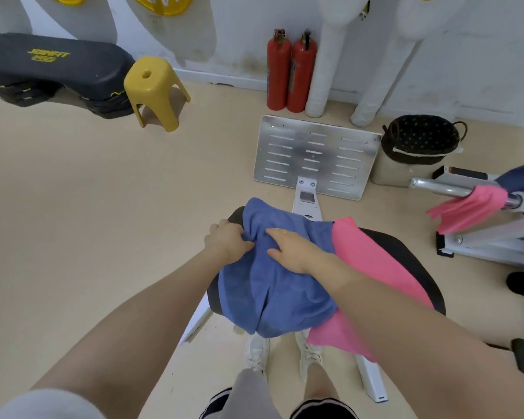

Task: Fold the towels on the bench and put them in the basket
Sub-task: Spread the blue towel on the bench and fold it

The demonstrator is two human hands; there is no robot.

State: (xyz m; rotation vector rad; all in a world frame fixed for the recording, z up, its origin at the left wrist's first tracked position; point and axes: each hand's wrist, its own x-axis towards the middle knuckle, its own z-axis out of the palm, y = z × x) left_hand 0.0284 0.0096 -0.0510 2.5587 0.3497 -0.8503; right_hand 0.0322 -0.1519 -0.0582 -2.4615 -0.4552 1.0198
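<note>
Two hands over bench (406,255). Left hand (227,241) bunches edge of blue towel (273,285), fingers curled into cloth. Right hand (291,249) lies flat on it, fingers spread. Pink towel (372,261) beside it on bench. Basket (418,143) on floor beyond; contents not discernible.

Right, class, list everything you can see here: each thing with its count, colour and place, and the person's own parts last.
blue towel: one, blue, on the bench seat
pink towel: one, pink, beside it on the seat
bench: one, black seat, centre
basket: one, dark lining, far right floor
pink cloth: one, on a metal bar, right
fire extinguishers: two, red, by the wall
stool: one, yellow, left
step platform: one, black, far left
metal plate: one, silver, beyond the bench
left hand: grips the blue towel
right hand: flat on the blue towel
</note>
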